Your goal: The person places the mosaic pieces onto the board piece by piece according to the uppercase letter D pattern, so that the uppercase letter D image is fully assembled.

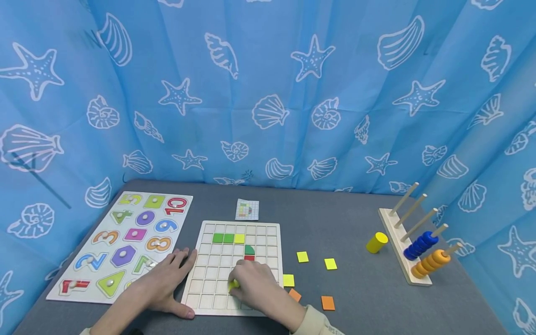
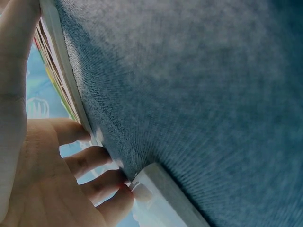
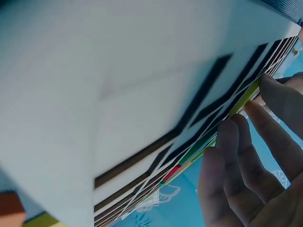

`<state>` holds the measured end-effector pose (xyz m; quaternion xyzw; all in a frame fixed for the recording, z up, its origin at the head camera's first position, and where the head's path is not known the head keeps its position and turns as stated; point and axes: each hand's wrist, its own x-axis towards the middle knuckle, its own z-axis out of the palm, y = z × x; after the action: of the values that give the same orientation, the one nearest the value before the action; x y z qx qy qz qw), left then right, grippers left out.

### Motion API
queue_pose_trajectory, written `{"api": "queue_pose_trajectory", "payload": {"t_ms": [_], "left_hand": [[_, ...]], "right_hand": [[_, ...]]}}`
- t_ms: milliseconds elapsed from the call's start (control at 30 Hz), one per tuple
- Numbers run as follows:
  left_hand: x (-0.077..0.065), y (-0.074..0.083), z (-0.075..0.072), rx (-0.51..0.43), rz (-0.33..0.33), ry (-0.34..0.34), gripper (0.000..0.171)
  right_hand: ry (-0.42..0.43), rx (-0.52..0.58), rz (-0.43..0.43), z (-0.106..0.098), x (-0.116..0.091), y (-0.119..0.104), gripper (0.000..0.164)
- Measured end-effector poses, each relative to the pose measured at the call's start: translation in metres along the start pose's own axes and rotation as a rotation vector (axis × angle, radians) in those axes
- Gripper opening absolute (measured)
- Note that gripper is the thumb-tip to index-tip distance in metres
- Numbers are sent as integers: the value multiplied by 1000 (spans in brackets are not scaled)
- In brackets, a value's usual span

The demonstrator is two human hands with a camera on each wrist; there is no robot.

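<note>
A pale wooden grid board [image 1: 208,273] lies on the table. My left hand [image 1: 169,281] rests along its left side, fingers spread and thumb by the near corner. Over the board's lower middle, my right hand [image 1: 257,286] pinches a yellow tile [image 1: 233,284] between thumb and fingers; the right wrist view shows the yellow tile [image 3: 245,99] close to the grid. Two green square tiles [image 1: 223,238] and a yellow square tile [image 1: 239,238] sit in a row in the grid. Farther right are a green rounded piece [image 1: 249,250] and a red piece [image 1: 249,257], partly hidden by my right hand.
Behind the board lies a small pattern card [image 1: 247,209]. Loose yellow tiles [image 1: 302,257] and orange tiles [image 1: 328,303] lie to its right. A number-and-shape peg puzzle [image 1: 142,209] is at left. A yellow cylinder [image 1: 377,242] stands near a bead rack [image 1: 395,232] at right.
</note>
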<state>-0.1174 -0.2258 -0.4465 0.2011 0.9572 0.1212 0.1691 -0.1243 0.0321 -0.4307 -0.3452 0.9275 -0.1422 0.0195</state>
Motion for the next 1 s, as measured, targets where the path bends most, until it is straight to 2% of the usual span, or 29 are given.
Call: {"api": "queue_pose_trajectory", "payload": {"t_ms": [300,533,733,1000], "left_hand": [[1,-1,0,-1,-12,-8,141],[1,0,0,2,-22,-19,142],[1,0,0,6,-22,-21,142],[1,0,0,3,-20,-25,141]], "right_hand": [[-3,2,5,1,1,-1,10],[10,-4,43,-3,-5,0,17],[43,34,58,-12,-13,8,17],[15,57,103,-22,-29,24,17]]}}
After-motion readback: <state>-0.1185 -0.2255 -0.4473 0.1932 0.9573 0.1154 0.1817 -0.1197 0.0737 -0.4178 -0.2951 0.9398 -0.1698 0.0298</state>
